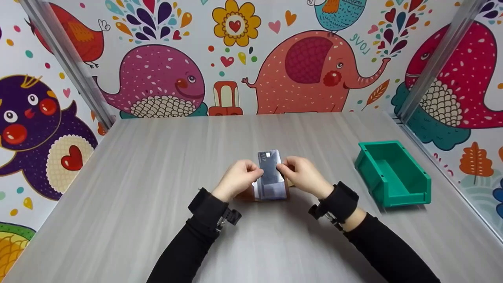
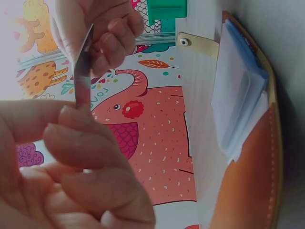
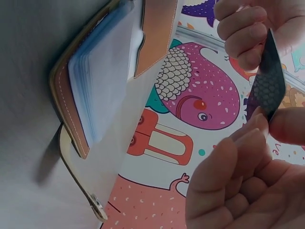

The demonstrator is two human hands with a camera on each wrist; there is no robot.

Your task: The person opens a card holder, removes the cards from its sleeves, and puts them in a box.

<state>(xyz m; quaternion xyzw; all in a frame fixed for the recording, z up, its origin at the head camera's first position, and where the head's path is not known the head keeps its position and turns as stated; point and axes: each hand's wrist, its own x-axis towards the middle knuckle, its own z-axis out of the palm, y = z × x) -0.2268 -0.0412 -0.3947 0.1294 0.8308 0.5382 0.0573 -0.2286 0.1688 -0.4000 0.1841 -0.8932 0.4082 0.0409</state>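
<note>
A dark grey card [image 1: 269, 169] marked "VIP" is held up over the table by both hands. My left hand [image 1: 239, 177] pinches its left edge between thumb and fingers, while my right hand [image 1: 305, 175] pinches the opposite edge. Both wrist views show the card [image 3: 268, 81] nearly edge-on, raised above a brown leather card holder [image 2: 248, 188]. The holder lies open on the table, with a stack of clear plastic sleeves [image 2: 238, 90] inside. Its pale strap [image 3: 76, 164] with a metal snap sticks out to the side.
A green plastic bin [image 1: 401, 173] stands on the table to the right of my right hand. The wood-grain table [image 1: 137, 177] is bordered by walls with cartoon animals [image 1: 306, 78] and metal corner posts.
</note>
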